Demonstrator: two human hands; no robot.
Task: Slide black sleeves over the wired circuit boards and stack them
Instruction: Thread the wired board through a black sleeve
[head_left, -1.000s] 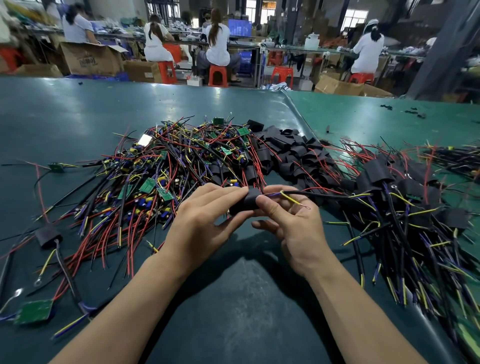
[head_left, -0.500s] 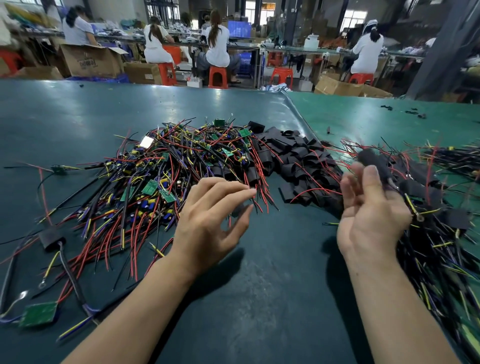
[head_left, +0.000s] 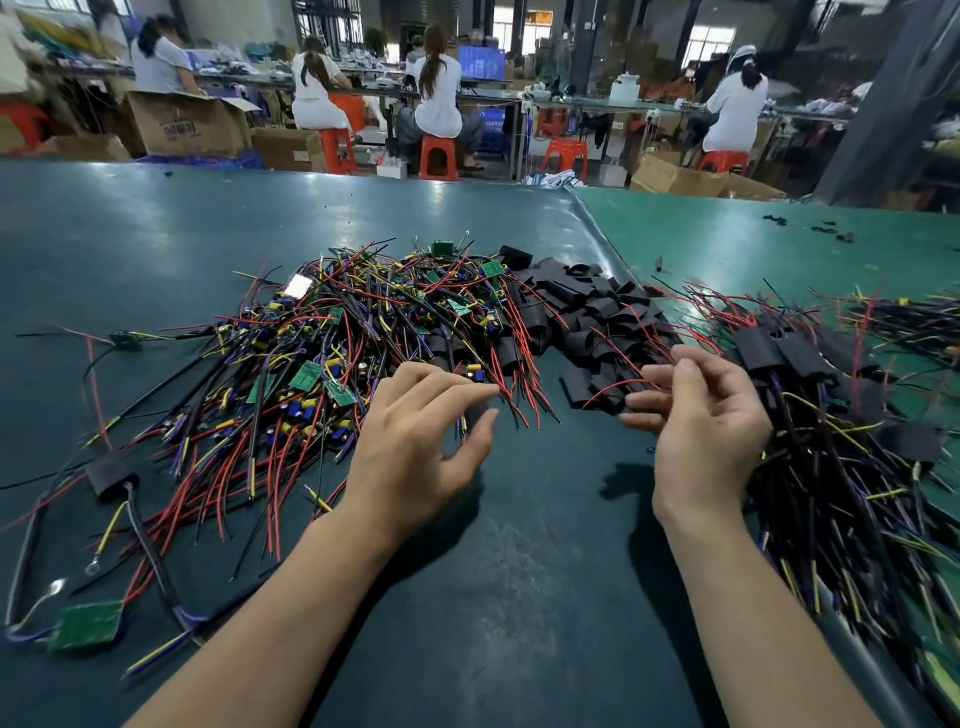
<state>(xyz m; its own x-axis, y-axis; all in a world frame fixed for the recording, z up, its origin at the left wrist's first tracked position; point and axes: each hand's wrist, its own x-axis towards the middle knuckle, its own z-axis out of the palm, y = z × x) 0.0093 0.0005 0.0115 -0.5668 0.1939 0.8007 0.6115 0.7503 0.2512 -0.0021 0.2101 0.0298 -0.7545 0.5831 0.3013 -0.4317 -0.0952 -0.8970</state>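
Note:
A heap of bare green circuit boards with red, black and yellow wires (head_left: 332, 358) lies left of centre on the green table. Behind the hands sits a pile of loose black sleeves (head_left: 587, 317). On the right lies a stack of sleeved boards (head_left: 810, 374) with wires trailing toward me. My left hand (head_left: 415, 441) hovers at the heap's near edge, fingers loosely curved and holding nothing. My right hand (head_left: 701, 415) hangs between the sleeve pile and the stack, fingers relaxed, empty.
One sleeved board (head_left: 109, 478) and a bare board (head_left: 91, 626) lie apart at the near left. A seam in the table mat (head_left: 608, 244) runs back behind the sleeves. Several people sit on red stools at benches beyond the table's far edge.
My right hand carried a sleeved board to the right stack, let it go, and came back empty. My left hand released the sleeve and stays by the heap.

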